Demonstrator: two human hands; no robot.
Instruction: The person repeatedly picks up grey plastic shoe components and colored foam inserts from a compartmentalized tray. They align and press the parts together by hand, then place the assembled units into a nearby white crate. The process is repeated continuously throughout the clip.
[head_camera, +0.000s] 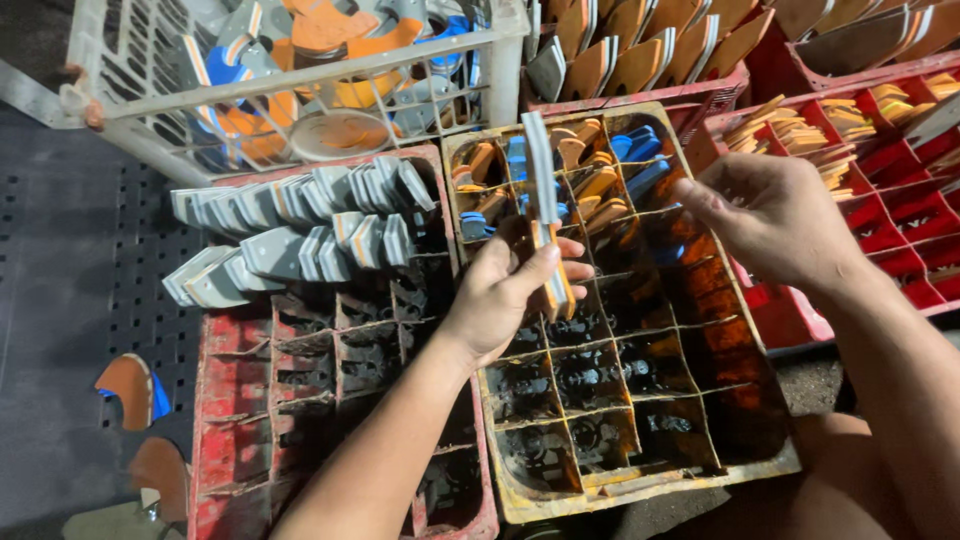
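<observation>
My left hand (505, 290) grips a thin stack of flat layered sole pieces (545, 205), grey and orange, held upright over the yellow divided crate (520, 505). The crate's far cells hold several orange and blue pieces (600, 165); its near cells are dark and bare. My right hand (780, 215) hovers over the crate's right side, fingers loosely curled and slightly apart, holding nothing I can see.
A red divided crate (240, 420) on the left carries rows of grey pieces (300, 225). A white lattice crate (300, 90) with mixed pieces stands behind. Red crates (900, 190) with tan pieces sit at right. Loose orange pieces (130, 390) lie on the dark perforated mat.
</observation>
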